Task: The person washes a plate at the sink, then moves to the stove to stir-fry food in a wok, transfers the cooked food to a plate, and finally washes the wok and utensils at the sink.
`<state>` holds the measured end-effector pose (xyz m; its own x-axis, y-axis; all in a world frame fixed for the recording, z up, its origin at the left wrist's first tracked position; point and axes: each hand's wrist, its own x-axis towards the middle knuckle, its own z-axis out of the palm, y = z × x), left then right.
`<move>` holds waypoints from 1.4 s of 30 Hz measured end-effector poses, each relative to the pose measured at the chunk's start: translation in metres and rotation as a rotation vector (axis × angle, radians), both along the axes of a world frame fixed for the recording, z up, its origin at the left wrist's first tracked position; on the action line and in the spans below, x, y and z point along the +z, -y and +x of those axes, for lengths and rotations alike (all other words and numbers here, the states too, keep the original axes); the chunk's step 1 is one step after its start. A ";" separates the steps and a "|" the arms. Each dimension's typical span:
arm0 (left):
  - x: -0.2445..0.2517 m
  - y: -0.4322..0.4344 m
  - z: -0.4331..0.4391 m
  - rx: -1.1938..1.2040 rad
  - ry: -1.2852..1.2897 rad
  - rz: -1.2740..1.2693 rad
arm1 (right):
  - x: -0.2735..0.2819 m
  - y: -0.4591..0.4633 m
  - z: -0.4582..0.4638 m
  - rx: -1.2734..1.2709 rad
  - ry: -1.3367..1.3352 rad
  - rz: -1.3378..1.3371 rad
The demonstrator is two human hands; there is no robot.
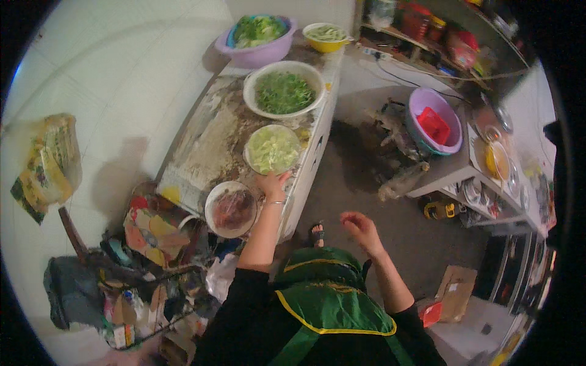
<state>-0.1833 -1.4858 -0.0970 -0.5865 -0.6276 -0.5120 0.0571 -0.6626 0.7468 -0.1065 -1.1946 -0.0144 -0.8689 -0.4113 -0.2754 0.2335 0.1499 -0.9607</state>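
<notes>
On the near rim of a bowl of chopped pale green vegetable [273, 150] rests my left hand [271, 185], its fingertips at the edge. Just below and left of that hand is a white bowl [211, 219] of reddish-brown food, which looks like raw meat. My right hand [359, 231] hangs over the dark floor, loosely curled and blurred, with nothing visible in it. Beyond the pale vegetable stands a large white basin [249, 94] of leafy greens [284, 93]. All of these sit along the right side of a worn, stained worktop [206, 142].
At the worktop's far end are a purple basin [261, 56] of greens and a yellow bowl [326, 45] of cut vegetable. A purple basin [414, 107] with a red basket [432, 126] stands on the right counter. Bags and a cluttered bin [137, 293] lie lower left.
</notes>
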 end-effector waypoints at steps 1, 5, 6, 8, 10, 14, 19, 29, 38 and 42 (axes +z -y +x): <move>0.005 -0.002 0.005 0.036 0.015 -0.008 | -0.001 0.004 -0.020 0.021 0.004 -0.015; 0.028 -0.023 0.033 -0.061 0.083 -0.052 | -0.011 0.034 -0.098 0.023 0.261 -0.136; 0.035 -0.035 0.043 -0.034 0.001 -0.045 | -0.013 0.046 -0.120 0.013 0.324 -0.176; 0.049 -0.050 0.060 -0.088 0.017 -0.015 | -0.018 0.067 -0.150 -0.019 0.505 -0.231; 0.063 -0.066 0.075 -0.191 0.121 -0.052 | -0.022 0.080 -0.167 -0.006 0.648 -0.275; 0.080 -0.090 0.090 -0.104 0.101 0.037 | -0.032 0.086 -0.183 0.223 0.634 -0.326; 0.080 -0.105 0.096 -0.025 0.118 -0.005 | -0.036 0.076 -0.200 0.384 0.535 0.019; 0.046 -0.101 0.097 -0.040 0.221 -0.007 | -0.011 0.076 -0.213 0.524 0.526 -0.088; 0.072 -0.089 0.088 -0.043 0.236 -0.069 | -0.008 0.077 -0.212 0.487 0.188 0.125; 0.076 -0.091 0.084 -0.008 0.183 -0.033 | 0.002 0.075 -0.207 0.379 0.487 -0.064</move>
